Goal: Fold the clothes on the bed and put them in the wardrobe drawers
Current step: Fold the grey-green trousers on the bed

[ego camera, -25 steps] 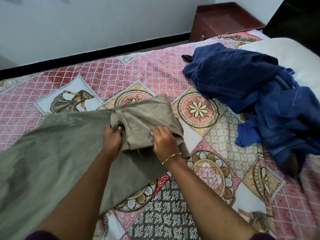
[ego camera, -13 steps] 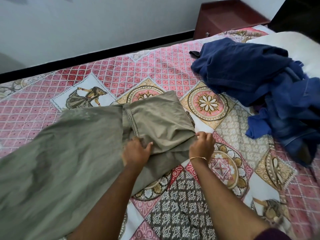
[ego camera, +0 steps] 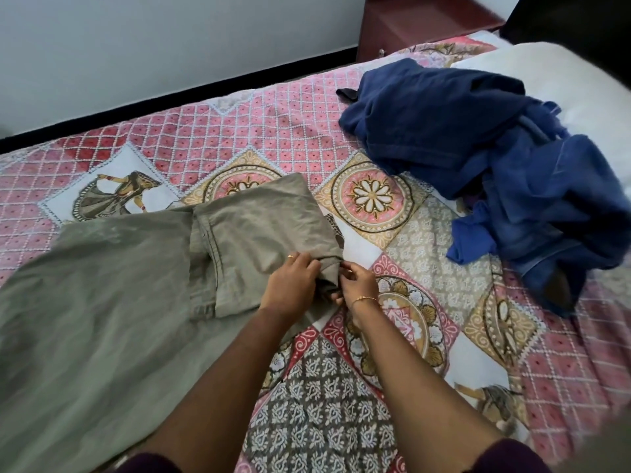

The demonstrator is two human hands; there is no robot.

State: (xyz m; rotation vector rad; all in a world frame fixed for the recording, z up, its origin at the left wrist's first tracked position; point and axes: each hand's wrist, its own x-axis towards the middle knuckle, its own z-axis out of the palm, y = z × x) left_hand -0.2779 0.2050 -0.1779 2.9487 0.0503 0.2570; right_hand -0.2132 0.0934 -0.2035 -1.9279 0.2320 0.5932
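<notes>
Evidently the folding step is in hand: an olive-grey garment point(ego camera: 112, 302) is spread over the near left part of the bed point(ego camera: 273, 131), one end already turned back into a flap, and its right-hand corner is being tidied. The left hand point(ego camera: 290, 288) is laid palm down on that flap with fingers curled over its edge, while the right hand point(ego camera: 358, 285) is closed in a pinch on the hem just beside it, both forearms reaching in from the near edge. Next, a further fold is judged to be required, and the heap of dark blue clothes point(ego camera: 478, 138) near the far right corner, beside the white pillow point(ego camera: 563, 83), is yet to be folded.
</notes>
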